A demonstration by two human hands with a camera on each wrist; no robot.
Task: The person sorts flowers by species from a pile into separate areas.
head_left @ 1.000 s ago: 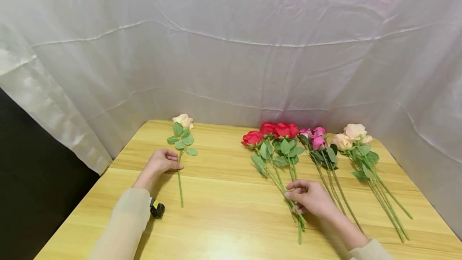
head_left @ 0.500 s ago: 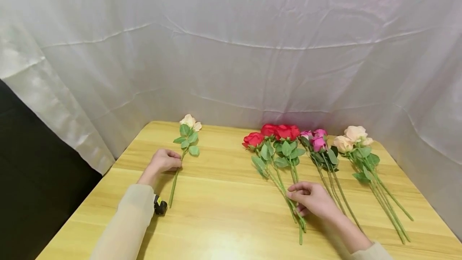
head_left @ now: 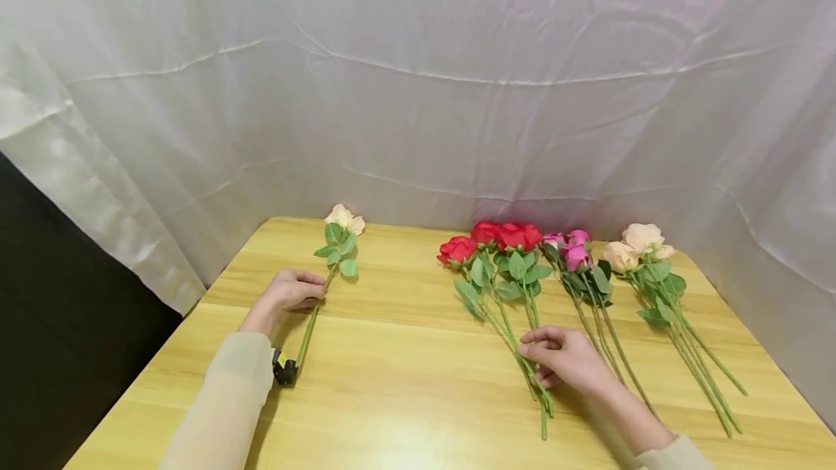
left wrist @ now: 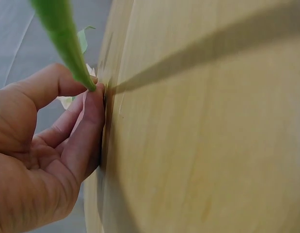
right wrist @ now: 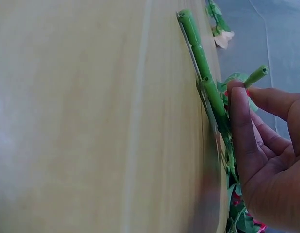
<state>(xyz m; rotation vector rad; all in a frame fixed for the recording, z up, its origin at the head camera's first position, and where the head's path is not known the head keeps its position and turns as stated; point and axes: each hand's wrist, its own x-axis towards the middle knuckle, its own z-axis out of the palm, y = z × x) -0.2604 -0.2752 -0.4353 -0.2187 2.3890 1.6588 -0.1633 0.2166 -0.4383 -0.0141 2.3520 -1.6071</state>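
Note:
My left hand (head_left: 290, 292) pinches the green stem of a single pale peach rose (head_left: 344, 219) at the table's left side. In the left wrist view, thumb and fingertips meet on that stem (left wrist: 67, 46), whose lower end sticks out towards the camera. The rose leans, its bloom at the back and its stem end near my wrist. My right hand (head_left: 567, 360) is at the lower stems of the red roses (head_left: 519, 236). From the right wrist, one stem (right wrist: 258, 75) shows pinched between thumb and finger; other stems (right wrist: 200, 63) lie on the wood beside it.
Purple-pink roses (head_left: 576, 252) lie right of the red ones, with peach roses (head_left: 643, 238) further right. A light wooden table (head_left: 392, 354) carries them all. Pale curtain cloth (head_left: 418, 129) hangs behind. A small black device (head_left: 285, 368) sits on the left wrist.
The rose in my left hand has turned: its stem end swung left towards the wrist and its bloom shifted slightly right. My right hand has hardly moved.

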